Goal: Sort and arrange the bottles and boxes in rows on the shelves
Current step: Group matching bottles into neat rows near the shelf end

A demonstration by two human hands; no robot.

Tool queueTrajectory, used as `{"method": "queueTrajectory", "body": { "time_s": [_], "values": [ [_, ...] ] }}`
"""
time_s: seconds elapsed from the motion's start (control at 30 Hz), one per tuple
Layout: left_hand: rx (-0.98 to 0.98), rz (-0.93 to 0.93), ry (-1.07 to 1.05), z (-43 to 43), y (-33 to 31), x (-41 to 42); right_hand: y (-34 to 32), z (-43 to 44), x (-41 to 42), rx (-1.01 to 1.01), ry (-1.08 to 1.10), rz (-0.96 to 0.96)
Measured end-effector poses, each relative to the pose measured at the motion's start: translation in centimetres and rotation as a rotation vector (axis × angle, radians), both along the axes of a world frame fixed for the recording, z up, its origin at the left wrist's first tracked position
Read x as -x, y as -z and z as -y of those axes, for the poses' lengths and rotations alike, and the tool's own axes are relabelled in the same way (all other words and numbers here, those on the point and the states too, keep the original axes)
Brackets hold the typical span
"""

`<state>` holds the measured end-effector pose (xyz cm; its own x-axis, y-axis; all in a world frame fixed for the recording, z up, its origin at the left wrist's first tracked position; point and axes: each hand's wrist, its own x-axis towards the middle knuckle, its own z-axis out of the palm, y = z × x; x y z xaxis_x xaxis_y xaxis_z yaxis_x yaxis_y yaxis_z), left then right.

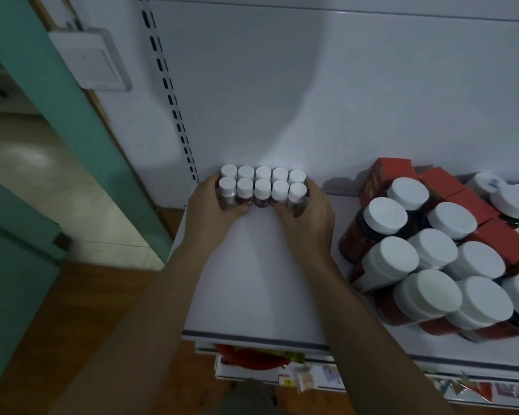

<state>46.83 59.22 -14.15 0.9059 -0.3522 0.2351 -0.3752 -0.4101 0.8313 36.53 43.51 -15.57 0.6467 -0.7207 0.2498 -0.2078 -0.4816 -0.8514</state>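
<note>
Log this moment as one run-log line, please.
step: squaring small bottles | layout: two rows of five at shelf back | left hand: cupping left end | right hand: cupping right end | large jars: untouched

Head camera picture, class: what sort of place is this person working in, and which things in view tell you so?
Probably a small shop or pharmacy stockroom. A white metal shelf on a slotted upright holds many identical small bottles in two neat rows, with big white-capped jars and red boxes beside them.
</note>
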Motion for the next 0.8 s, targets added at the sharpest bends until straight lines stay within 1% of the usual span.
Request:
{"method": "queueTrajectory", "body": {
  "time_s": [0.17,0.33,0.47,0.57,0.8],
  "values": [
    [0.01,-0.006,-0.048,-0.5,0.4,-0.1,-0.4,-0.3,0.7,-0.018,0.061,0.073],
    [0.033,-0.028,-0.041,-0.5,0.4,-0.1,-0.3,0.0,0.6,-0.021,0.092,0.105],
    [0.018,-0.017,-0.039,-0.5,0.4,-0.1,-0.3,-0.2,0.6,-0.015,0.059,0.126],
    [0.033,-0.001,-0.029,-0.4,0.5,-0.2,-0.2,0.1,0.4,-0.023,0.054,0.109],
    [-0.004,0.046,-0.026,-0.5,1.3,-0.7,-0.3,-0.2,0.4,0.028,0.025,0.076]
  ]
}}
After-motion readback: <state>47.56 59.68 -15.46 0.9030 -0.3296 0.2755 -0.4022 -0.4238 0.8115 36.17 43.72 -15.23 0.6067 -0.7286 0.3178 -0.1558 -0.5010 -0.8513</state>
